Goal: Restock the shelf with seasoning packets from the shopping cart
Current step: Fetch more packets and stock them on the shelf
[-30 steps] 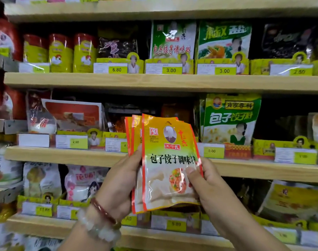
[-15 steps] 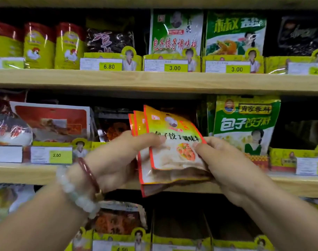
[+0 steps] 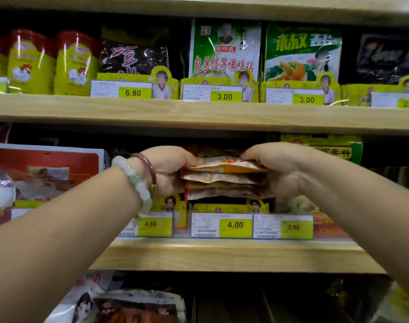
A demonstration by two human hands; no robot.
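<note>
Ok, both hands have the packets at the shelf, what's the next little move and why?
Probably push the packets straight back into the slot above the 4.00 tag. Left hand and right hand hold them flat, level with that opening, not yet set down.

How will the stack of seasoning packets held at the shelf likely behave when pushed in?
Probably floppy: the seasoning packets sag and wrinkle between the left hand and right hand. Glossy film suggests they may slide apart. Likely light.

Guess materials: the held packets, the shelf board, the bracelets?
Packets: glossy plastic film, likely; crinkled, with glints. Shelf board: pale wood or wood-look laminate, matte; faint grain shows, so I can't say which. Bracelets: pale beads look like translucent stone or glass; the red bangle is smooth, material unclear.
</note>
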